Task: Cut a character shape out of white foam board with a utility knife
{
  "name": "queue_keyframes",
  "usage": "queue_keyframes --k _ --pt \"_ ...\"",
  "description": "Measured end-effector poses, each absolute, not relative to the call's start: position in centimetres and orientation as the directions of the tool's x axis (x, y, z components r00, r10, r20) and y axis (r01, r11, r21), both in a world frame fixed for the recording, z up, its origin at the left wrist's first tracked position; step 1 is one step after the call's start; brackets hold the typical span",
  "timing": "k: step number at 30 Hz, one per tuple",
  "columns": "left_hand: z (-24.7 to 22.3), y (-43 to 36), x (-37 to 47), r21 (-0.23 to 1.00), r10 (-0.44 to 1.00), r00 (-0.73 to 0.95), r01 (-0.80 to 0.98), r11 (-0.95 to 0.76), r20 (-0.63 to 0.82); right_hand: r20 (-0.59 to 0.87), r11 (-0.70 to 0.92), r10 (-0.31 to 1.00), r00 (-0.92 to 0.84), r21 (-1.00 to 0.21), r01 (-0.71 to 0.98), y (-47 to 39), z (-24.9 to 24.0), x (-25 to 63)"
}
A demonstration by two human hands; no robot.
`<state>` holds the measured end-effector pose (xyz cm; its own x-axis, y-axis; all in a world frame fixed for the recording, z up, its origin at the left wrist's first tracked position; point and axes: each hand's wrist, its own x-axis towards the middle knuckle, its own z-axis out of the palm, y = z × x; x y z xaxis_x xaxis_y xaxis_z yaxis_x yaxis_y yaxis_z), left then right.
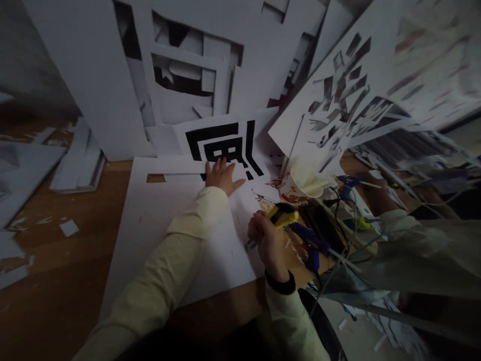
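My left hand (221, 177) lies flat with fingers spread on a sheet of paper bearing a black printed pattern (197, 133). Beneath that sheet is a large white board (150, 235) with a small rectangular cut-out at its upper left. Over the board's right side, my right hand (264, 233) is closed around a yellow and black utility knife (283, 215). The knife's tip points down towards the board; whether it touches cannot be made out. Part of the pattern is hidden under my left hand.
Tall white cut-out panels (93, 75) stand behind the board. To the right are a paper cup (296, 185), a blue glue gun (310, 243) with cables, and another person's sleeve (398, 225). White offcuts (69, 228) and stacked strips (78, 165) lie on the wooden table at left.
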<state>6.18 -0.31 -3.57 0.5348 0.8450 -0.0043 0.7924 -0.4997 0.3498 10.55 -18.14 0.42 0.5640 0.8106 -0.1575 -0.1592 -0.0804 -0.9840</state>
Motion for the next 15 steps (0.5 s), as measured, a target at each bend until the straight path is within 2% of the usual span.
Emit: queue_keyframes --k 4,7,11,15 --pt "-3.7 -0.3 6.2 0.34 0.846 0.533 0.795 -0.502 0.003 -0.07 0.1 0.804 0.591 -0.963 -0.25 -20.2 1.0 10.5" --pt "-3.8 -0.2 6.3 0.335 0.849 0.528 0.8 -0.498 0.001 0.019 0.208 0.783 0.621 -0.95 -0.233 -21.4 1.1 10.1" --pt "-3.7 -0.2 6.3 0.335 0.85 0.526 0.806 -0.489 -0.024 0.113 0.272 0.791 0.601 -0.946 -0.179 -22.5 0.7 9.5" --pt "-3.4 -0.4 6.3 0.326 0.85 0.527 0.805 -0.497 -0.005 0.097 0.216 0.782 0.615 -0.969 -0.122 -23.5 0.0 9.3"
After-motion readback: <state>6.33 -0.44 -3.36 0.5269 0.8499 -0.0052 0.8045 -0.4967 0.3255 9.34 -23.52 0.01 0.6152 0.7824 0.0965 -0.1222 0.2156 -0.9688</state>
